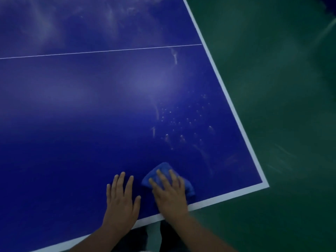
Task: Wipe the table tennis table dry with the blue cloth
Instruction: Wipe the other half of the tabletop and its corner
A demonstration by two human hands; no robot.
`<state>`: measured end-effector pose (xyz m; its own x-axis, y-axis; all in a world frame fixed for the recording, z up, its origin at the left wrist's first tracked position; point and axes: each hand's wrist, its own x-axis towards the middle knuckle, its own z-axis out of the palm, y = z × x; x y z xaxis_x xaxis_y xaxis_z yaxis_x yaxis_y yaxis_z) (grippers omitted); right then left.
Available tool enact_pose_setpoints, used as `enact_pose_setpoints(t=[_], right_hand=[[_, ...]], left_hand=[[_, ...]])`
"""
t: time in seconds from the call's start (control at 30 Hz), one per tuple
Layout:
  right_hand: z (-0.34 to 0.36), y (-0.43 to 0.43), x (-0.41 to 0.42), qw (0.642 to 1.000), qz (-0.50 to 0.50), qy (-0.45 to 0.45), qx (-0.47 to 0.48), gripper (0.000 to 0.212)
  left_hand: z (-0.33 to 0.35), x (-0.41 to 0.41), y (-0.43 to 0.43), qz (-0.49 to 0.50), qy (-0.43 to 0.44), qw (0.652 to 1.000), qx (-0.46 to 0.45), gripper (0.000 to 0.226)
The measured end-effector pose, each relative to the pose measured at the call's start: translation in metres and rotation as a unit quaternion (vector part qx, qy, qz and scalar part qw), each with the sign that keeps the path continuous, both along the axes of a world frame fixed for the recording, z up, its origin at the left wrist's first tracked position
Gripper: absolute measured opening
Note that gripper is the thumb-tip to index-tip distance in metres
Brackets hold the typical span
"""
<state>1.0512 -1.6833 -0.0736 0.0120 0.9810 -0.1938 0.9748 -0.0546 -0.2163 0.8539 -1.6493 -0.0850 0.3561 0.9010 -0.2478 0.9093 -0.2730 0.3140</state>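
Note:
The blue table tennis table (91, 115) fills most of the view, with a white border and a thin white centre line. A folded blue cloth (164, 169) lies near the table's front edge. My right hand (170, 193) presses flat on the cloth with straight, spread fingers. My left hand (121, 199) rests flat on the bare table just left of the cloth, fingers spread. Water droplets (181, 124) and wet streaks speckle the surface beyond and to the right of the cloth, toward the corner.
The table's near right corner (264, 184) lies to the right of the cloth. Green floor (281, 88) surrounds the table on the right and in front. Faint smears mark the far half past the centre line (101, 51).

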Motion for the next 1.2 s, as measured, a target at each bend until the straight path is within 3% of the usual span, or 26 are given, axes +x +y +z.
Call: enact_pose_setpoints(t=[0.1, 0.17, 0.23, 0.37, 0.43, 0.53, 0.63, 0.7, 0.83, 0.9, 1.0, 1.1, 1.2], right_hand=[[-0.008, -0.013, 0.046, 0.998, 0.052, 0.031, 0.026, 0.045], [-0.01, 0.002, 0.107, 0.999, 0.026, -0.005, 0.023, 0.046], [-0.011, 0.029, 0.183, 0.996, -0.06, -0.064, 0.023, 0.047], [-0.002, 0.055, 0.265, 0.969, -0.223, -0.072, 0.073, 0.044], [-0.006, 0.039, 0.243, 0.98, -0.16, -0.068, 0.095, 0.043], [-0.019, -0.025, 0.198, 0.993, 0.021, -0.013, 0.113, 0.049], [-0.026, -0.03, 0.251, 0.989, 0.071, -0.012, 0.13, 0.045], [-0.024, 0.008, 0.308, 0.992, 0.017, -0.058, 0.114, 0.046], [-0.002, 0.076, 0.399, 0.961, -0.266, -0.038, 0.061, 0.041], [0.008, 0.084, 0.401, 0.948, -0.3, -0.036, 0.101, 0.039], [0.005, 0.054, 0.347, 0.976, -0.113, -0.03, 0.184, 0.041], [-0.012, -0.015, 0.269, 0.984, 0.122, -0.002, 0.132, 0.046], [-0.022, -0.005, 0.291, 0.974, 0.185, -0.008, 0.131, 0.045]], left_hand=[[0.001, 0.04, 0.0, 0.004, -0.016, 1.0, -0.002, 0.072], [0.001, 0.064, -0.002, 0.008, -0.015, 1.0, 0.0, 0.072], [0.001, 0.092, -0.002, 0.018, -0.016, 1.0, 0.001, 0.072], [0.004, 0.141, -0.008, 0.04, -0.026, 0.999, -0.007, 0.073], [0.003, 0.161, -0.011, 0.04, -0.028, 0.999, -0.003, 0.072], [-0.002, 0.181, -0.015, 0.039, -0.024, 0.999, 0.006, 0.07], [-0.004, 0.197, -0.016, 0.043, -0.024, 0.999, 0.006, 0.07], [-0.002, 0.204, -0.015, 0.035, -0.018, 0.999, 0.004, 0.07], [0.0, 0.21, -0.017, 0.025, -0.003, 1.0, 0.002, 0.07], [0.001, 0.215, -0.016, 0.03, -0.005, 1.0, 0.005, 0.07], [0.002, 0.22, -0.014, 0.036, -0.013, 0.999, 0.009, 0.07], [0.004, 0.218, -0.013, 0.043, -0.011, 0.999, 0.01, 0.07], [0.011, 0.215, -0.007, 0.052, -0.009, 0.999, 0.004, 0.071]])
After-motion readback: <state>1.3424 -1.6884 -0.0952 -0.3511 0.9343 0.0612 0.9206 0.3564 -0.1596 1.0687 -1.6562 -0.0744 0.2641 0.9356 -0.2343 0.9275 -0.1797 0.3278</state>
